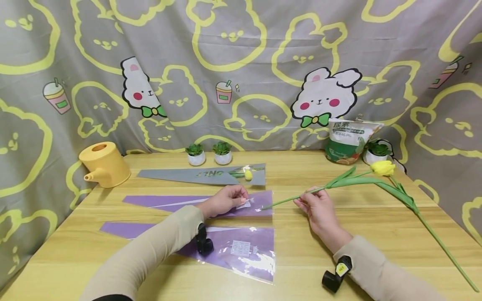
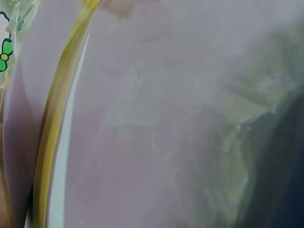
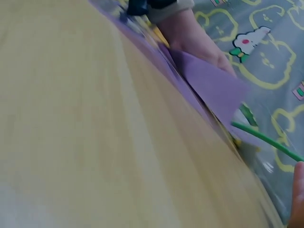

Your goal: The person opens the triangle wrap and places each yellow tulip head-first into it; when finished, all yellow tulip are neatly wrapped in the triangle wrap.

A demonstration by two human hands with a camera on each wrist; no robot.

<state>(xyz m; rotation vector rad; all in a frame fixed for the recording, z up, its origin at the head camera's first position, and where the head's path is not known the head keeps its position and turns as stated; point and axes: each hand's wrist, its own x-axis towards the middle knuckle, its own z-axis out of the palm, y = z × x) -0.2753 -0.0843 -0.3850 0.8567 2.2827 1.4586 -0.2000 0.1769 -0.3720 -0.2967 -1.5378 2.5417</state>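
Observation:
My left hand (image 1: 225,201) pinches the clear upper layer of a purple flower sleeve (image 1: 165,202) near its wide right end. In the right wrist view that sleeve (image 3: 213,90) partly covers the left hand (image 3: 202,38). Between thumb and fingers, my right hand (image 1: 321,214) holds the green stem (image 1: 282,202) of a yellow artificial tulip. The stem's cut end points left, right at the sleeve's wide end, while the bloom (image 1: 382,168) lies off to the upper right. Blurred purple film (image 2: 137,156) fills most of the left wrist view.
Nearer me lies another purple sleeve (image 1: 260,246). Farther back, a grey sleeve (image 1: 177,174) contains a yellow tulip (image 1: 248,174). Another tulip stem (image 1: 444,246) stretches along the right. Behind stand a yellow watering can (image 1: 111,167), small potted succulents (image 1: 196,157) and a clipped bag (image 1: 346,142).

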